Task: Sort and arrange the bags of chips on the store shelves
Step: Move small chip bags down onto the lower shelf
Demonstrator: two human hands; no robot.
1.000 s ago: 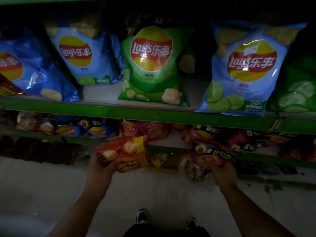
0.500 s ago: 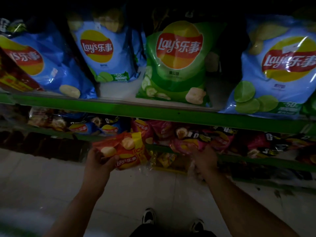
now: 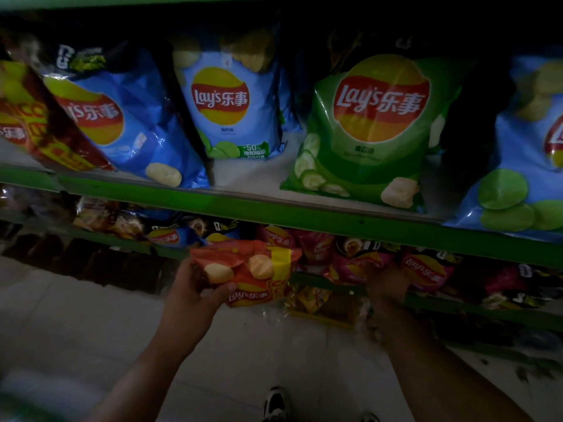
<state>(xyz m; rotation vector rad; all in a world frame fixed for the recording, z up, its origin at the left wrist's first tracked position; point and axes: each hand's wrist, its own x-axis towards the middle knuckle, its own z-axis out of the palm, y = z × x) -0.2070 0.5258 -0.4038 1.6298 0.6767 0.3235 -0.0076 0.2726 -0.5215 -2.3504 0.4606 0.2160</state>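
My left hand grips a small orange-red Lay's bag in front of the lower green shelf. My right hand reaches into the small pink and red bags on that lower shelf; its fingers are hidden among them, so what it holds is unclear. On the upper shelf stand large bags: a blue one, a light blue lime one, a green cucumber one and another light blue one at the right edge.
A red and yellow bag leans at the upper shelf's far left. Small blue and dark bags fill the lower shelf's left. Yellow packets lie below. White tiled floor and my shoes are beneath.
The view has shifted left and closer to the shelves. My right hand moved up from the lowest packets into the pink bags on the lower shelf. My left hand keeps the orange bag.
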